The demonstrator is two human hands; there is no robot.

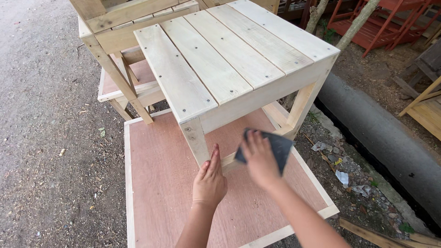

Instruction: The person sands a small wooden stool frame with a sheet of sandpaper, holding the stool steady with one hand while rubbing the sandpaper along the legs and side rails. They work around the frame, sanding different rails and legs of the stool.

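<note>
1. Under the slatted stool (229,59), the low rail (229,160) runs left-right between your hands.
2. Your right hand (260,158), fingers closed on the dark sandpaper (278,147), rests on it.
3. Your left hand (210,180) lies flat, fingers open, beside the leg (195,138).

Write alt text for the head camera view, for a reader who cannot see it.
A person's right hand presses a dark sanding sheet on a small slatted wooden table's lower rail, while the left hand steadies that rail beside it.

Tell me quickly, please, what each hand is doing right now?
Left hand: open, flat against the lower rail, holding nothing.
Right hand: pressing dark sandpaper onto that rail.
</note>
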